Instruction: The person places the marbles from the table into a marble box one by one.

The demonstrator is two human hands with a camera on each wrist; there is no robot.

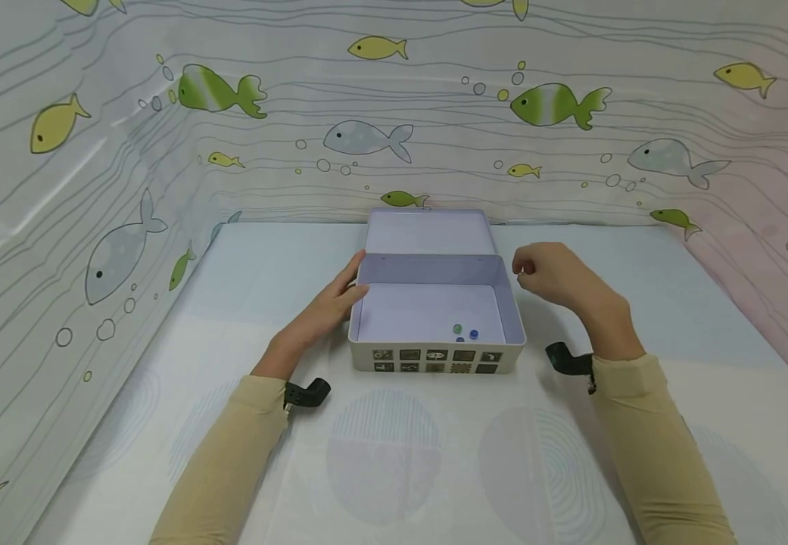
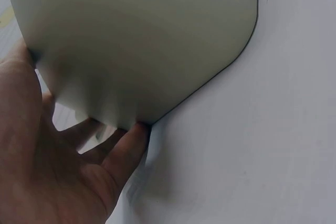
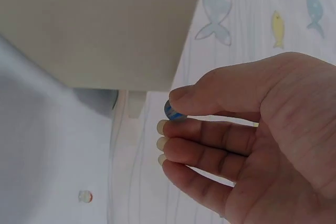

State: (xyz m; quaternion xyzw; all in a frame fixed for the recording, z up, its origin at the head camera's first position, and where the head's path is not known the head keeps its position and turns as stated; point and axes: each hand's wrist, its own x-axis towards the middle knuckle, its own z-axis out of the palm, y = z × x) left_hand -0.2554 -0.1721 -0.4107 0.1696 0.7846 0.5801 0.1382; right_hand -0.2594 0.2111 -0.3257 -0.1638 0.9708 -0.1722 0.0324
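Note:
A white metal box [image 1: 434, 357] with small dark pictures on its front stands on the table, its lid [image 1: 432, 232] tipped back. My left hand [image 1: 328, 310] holds the box at its left side, thumb on the rim; in the left wrist view its fingers [image 2: 128, 148] bend against the box's edge. Inside, near the front right, lie a green marble [image 1: 458, 328] and two blue marbles [image 1: 473, 334]. Beyond the box's right side, my right hand [image 1: 557, 276] pinches a blue marble [image 3: 172, 111] between thumb and fingertips.
A clear marble with a reddish patch [image 3: 85, 196] lies on the pale tablecloth beside the box in the right wrist view. Fish-patterned sheeting [image 1: 455, 98] rises behind the table and along both sides. A small black camera [image 1: 308, 393] is strapped to each wrist.

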